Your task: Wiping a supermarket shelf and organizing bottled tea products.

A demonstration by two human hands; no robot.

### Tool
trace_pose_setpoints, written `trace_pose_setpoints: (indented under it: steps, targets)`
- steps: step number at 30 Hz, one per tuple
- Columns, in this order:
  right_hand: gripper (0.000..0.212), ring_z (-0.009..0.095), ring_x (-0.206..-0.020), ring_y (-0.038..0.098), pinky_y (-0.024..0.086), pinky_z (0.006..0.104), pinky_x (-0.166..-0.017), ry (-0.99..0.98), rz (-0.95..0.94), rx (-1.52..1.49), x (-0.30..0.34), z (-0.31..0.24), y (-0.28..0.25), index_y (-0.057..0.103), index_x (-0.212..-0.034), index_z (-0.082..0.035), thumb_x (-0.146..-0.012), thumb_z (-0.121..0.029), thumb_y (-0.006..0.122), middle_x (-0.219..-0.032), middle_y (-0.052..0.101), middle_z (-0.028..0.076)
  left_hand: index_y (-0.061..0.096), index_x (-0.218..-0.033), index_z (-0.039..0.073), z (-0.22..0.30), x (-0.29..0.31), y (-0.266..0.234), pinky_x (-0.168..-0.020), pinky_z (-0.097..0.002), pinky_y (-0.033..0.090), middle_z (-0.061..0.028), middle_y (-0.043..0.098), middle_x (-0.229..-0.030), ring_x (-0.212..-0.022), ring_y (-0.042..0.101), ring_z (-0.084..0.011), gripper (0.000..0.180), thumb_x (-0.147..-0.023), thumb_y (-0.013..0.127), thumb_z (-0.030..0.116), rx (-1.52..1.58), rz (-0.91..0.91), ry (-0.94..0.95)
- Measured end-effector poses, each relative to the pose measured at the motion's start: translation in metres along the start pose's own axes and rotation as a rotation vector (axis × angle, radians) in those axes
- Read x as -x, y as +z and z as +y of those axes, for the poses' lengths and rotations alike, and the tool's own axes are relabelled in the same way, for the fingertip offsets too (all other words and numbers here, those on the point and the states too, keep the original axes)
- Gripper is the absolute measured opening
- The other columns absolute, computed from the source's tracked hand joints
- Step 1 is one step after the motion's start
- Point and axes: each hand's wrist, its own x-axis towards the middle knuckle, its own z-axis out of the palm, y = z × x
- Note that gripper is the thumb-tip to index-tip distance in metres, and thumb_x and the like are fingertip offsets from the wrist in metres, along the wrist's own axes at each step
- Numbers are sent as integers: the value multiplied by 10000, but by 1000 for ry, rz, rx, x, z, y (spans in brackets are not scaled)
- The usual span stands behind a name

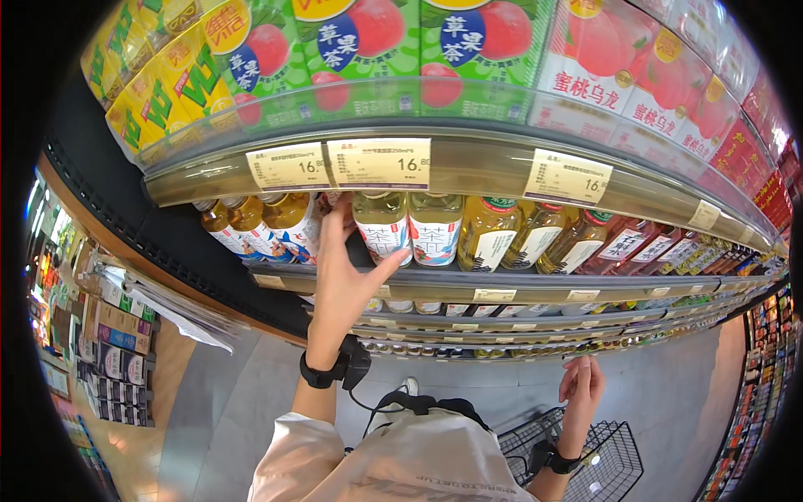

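Note:
My left hand (347,263) reaches into the shelf among the bottled drinks, its thumb stretched apart from the fingers. The thumb lies across the lower front of a pale tea bottle (381,230) with a white label, while the fingers pass up along its left side, their tips partly hidden beneath the shelf edge above. A matching tea bottle (435,230) stands just to the right. Left of the hand are several amber bottles (288,219) with patterned labels. My right hand (583,381) hangs lower right, its fingers curled in with nothing visible in them, above a black wire shopping basket (615,460).
Above runs a shelf edge (477,176) with price tags and a clear lip, holding green drink cartons (360,50) and pink-and-white packs (594,75). More bottles (535,238) fill the row rightward. Lower shelves (502,295) lie beneath. Stacked cartons (117,360) stand at left.

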Motion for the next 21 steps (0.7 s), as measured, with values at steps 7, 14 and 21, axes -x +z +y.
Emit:
trace_pose_setpoints:
  steps: [7, 14, 21]
  targets:
    - [371, 42, -470, 397, 273, 227, -436, 85, 123, -10, 19, 2, -36, 616, -873, -38, -1099, -309, 500, -593, 470, -40, 566, -1257, -47, 32, 27, -7, -947, -368, 502, -143, 655, -1121, -1047, 631, -235, 465, -848, 786, -31, -21, 384, 274]
    - [299, 25, -489, 369, 261, 214, -443, 71, 487, 105, 20, 36, -130, 622, -927, -55, -1096, -276, 513, -644, 452, -47, 598, -1070, -48, 87, 40, 32, -552, -308, 509, -125, 647, -776, -662, 622, -212, 197, -1063, 543, 141, 581, -368, 446]
    - [250, 54, -524, 428, 321, 221, -478, 104, 954, 14, 51, 145, -295, 664, -966, -2, -1036, -208, 540, -663, 512, -12, 754, -983, -6, 170, 73, 83, -515, -321, 536, -136, 760, -856, -650, 723, -267, 349, -667, 890, 56, 974, -1165, 133]
